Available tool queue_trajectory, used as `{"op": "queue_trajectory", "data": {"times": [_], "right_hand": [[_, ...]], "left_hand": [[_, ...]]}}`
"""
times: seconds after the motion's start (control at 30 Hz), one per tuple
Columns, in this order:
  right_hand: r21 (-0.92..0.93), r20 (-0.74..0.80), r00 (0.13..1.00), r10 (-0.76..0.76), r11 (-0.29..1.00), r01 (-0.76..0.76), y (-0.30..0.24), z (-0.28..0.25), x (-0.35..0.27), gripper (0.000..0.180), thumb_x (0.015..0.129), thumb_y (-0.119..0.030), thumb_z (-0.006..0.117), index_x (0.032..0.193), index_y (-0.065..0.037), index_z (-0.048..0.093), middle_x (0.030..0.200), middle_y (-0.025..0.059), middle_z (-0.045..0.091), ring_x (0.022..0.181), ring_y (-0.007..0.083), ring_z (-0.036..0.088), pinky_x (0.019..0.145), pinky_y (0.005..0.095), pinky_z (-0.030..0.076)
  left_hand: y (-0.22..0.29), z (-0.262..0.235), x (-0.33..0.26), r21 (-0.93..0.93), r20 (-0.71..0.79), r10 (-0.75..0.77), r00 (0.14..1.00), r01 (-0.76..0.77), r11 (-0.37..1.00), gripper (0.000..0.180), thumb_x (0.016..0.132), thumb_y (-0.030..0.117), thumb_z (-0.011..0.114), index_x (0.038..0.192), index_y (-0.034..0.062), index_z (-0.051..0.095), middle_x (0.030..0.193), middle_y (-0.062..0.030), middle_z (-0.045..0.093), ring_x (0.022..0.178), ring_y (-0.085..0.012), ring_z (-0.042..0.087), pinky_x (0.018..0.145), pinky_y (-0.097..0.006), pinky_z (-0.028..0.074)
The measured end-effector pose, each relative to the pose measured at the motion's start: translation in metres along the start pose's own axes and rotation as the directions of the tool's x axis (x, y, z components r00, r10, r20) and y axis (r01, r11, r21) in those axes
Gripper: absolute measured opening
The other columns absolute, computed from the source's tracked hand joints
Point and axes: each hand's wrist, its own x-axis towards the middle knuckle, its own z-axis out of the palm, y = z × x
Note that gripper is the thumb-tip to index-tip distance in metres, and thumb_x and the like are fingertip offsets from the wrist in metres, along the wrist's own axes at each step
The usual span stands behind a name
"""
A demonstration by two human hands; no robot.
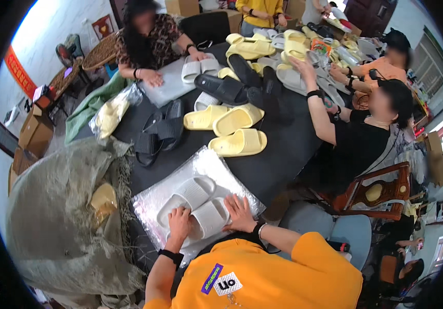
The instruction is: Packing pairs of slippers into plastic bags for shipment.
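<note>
Two light grey ribbed slide slippers, the farther slipper and the nearer slipper, lie side by side on clear plastic bags at the table's near edge. My left hand has bent fingers closed on the grey slippers, near the open end of the farther one. Against the toe side of the nearer slipper rests my right hand, its fingers spread over slipper and plastic. Beyond the bags are several yellow slippers and black slippers.
A woven sack bulges at the left of the dark table. Across it, one person presses a plastic sheet beside grey slippers. A person in black at the right reaches into the slipper pile. A wooden chair stands near my right.
</note>
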Motion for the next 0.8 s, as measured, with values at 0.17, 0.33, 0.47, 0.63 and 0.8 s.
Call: {"op": "queue_trajectory", "data": {"times": [0.17,0.33,0.47,0.63,0.8], "right_hand": [[-0.009,-0.066,0.998,-0.015,1.0,0.015,-0.001,0.003,-0.003,0.115,0.059,-0.075,0.055,0.142,-0.006,0.016,0.147,0.0148,0.018,0.136,0.0353,0.01,0.104,0.0604,0.003],[-0.123,-0.029,0.999,-0.028,0.992,0.024,0.001,0.0,-0.002,0.113,0.061,-0.079,0.047,0.14,-0.003,0.021,0.146,0.0151,0.02,0.136,0.0356,0.011,0.105,0.058,0.001],[-0.012,0.132,0.989,0.07,0.998,-0.069,0.0,-0.02,0.009,0.095,0.068,-0.062,0.061,0.139,-0.008,0.027,0.142,0.017,0.03,0.132,0.0338,0.026,0.105,0.0536,0.015],[0.686,0.019,0.992,0.126,0.72,-0.104,0.039,-0.014,0.016,0.056,0.083,-0.029,0.058,0.129,-0.003,0.04,0.118,0.0216,0.054,0.107,0.0294,0.054,0.089,0.0348,0.043],[0.94,0.118,0.908,0.403,0.249,-0.233,-0.003,-0.125,0.025,0.049,0.091,-0.021,0.05,0.134,-0.004,0.035,0.116,0.0181,0.056,0.105,0.0219,0.055,0.087,0.0302,0.042]], "left_hand": [[-0.005,-0.005,0.002,-0.024,-0.002,-0.092,0.996,0.092,0.995,0.018,0.07,0.013,0.058,0.087,0.0103,0.062,0.09,-0.0085,0.057,0.088,-0.0286,0.052,0.072,-0.042,0.04],[-0.01,-0.037,0.014,-0.074,-0.028,-0.109,0.994,0.107,0.992,0.02,0.069,0.006,0.056,0.089,0.0044,0.06,0.089,-0.0109,0.056,0.085,-0.0311,0.051,0.071,-0.041,0.04],[0.003,-0.049,0.024,-0.099,-0.083,-0.081,0.993,0.073,0.992,0.026,0.068,0.004,0.055,0.094,0.0044,0.059,0.092,-0.0103,0.056,0.088,-0.0302,0.05,0.073,-0.041,0.039],[0.028,-0.058,0.031,-0.079,-0.108,0.036,0.993,-0.044,0.996,0.03,0.067,0.004,0.056,0.097,0.0064,0.059,0.093,-0.0082,0.055,0.088,-0.0279,0.05,0.073,-0.039,0.037],[0.04,-0.063,0.031,-0.103,-0.119,0.065,0.991,-0.077,0.992,0.034,0.066,0.005,0.058,0.1,0.007,0.059,0.094,-0.0069,0.055,0.088,-0.0266,0.049,0.073,-0.039,0.037]]}}
